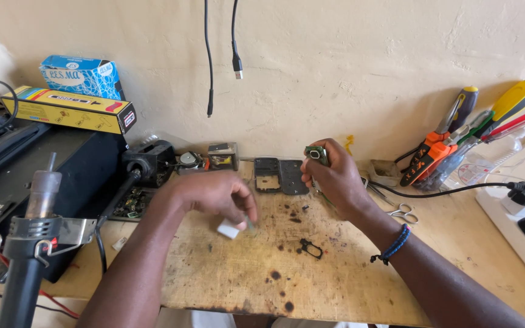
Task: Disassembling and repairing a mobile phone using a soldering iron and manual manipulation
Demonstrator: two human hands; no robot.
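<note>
Scorched, stained wood forms the workbench (347, 285), over which two bare hands are seen from above. A small green-and-dark part (317, 153) is gripped in the closed fingers of the right hand (334, 179), held up just in front of the pale wall, above the back edge of the bench. A beaded blue bracelet (394, 245) is worn on that wrist. The left hand (214, 194) is blurred; its fingers are bent downward and pinched around a thin greenish tool (250, 223), right beside a small white block (228, 229) that is lying on the wood, though whether the block is touched cannot be told. A small black bracket (311, 247) is lying apart on the bench, nearer the viewer. Two dark phone shells (279, 176) are laid flat between the hands against the wall. Small scissors (401, 212) are placed by the right forearm, and screwdrivers and pliers (457, 140) are stacked at the right. A hot-air gun (36, 237) is parked at the left edge.
</note>
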